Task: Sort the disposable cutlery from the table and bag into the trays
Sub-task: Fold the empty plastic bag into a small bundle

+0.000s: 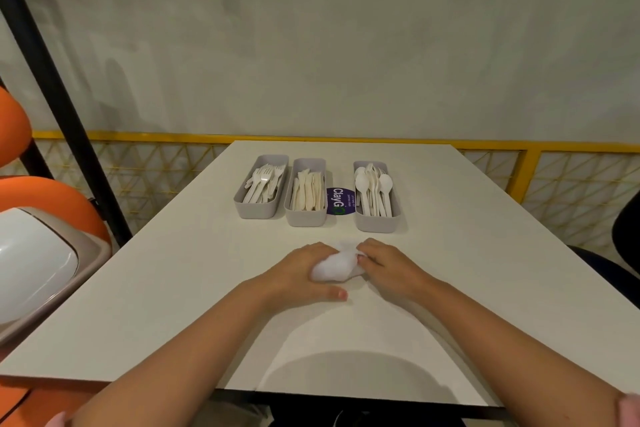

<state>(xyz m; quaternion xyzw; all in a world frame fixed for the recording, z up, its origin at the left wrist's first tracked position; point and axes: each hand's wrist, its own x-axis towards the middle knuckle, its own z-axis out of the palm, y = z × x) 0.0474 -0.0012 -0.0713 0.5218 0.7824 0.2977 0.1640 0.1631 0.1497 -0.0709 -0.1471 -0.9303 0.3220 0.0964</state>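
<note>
Three grey trays stand in a row at the far side of the white table (pixel 173 288). The left tray (pixel 258 210) holds white forks, the middle tray (pixel 304 217) holds cream knives, and the right tray (pixel 377 222) holds white spoons. In the middle of the table both hands grip a crumpled white plastic bag (pixel 337 265). My left hand (pixel 301 274) presses its left side, and my right hand (pixel 388 265) pinches its right end. What the bag holds is hidden.
A purple round sticker (pixel 339 201) lies between the middle and right trays. A white and beige bin lid (pixel 31 260) and orange seats (pixel 41 191) stand left of the table. A black post (pixel 62 107) and a yellow railing (pixel 519 146) border the back.
</note>
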